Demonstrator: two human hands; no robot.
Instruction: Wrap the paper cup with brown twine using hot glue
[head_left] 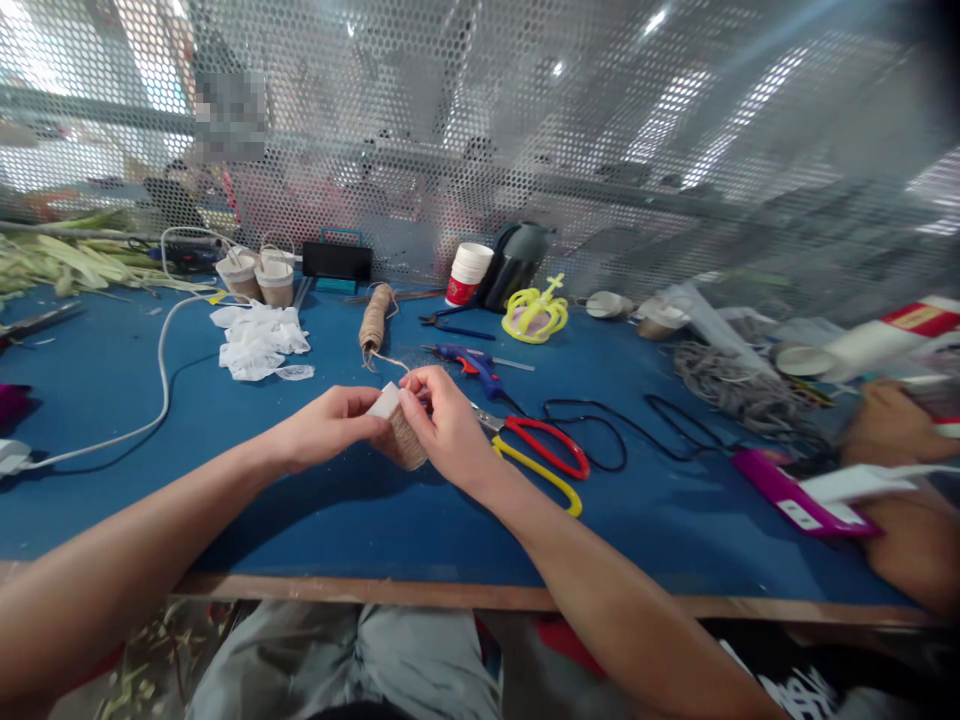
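While your left hand (330, 430) pinches a white piece (385, 402) wrapped in brown twine (406, 445), your right hand (450, 430) pinches it too. It is over the blue worktop (315, 535), behind the front edge (360, 590).

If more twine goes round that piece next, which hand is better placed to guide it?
Right, I'd judge: the strand from the twine roll runs to the right hand, while the left hand holds the opposite side of the wrapped piece.

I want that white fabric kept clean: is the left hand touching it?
Apart. The head view shows a strip of blue tabletop between the left hand and the white fabric.
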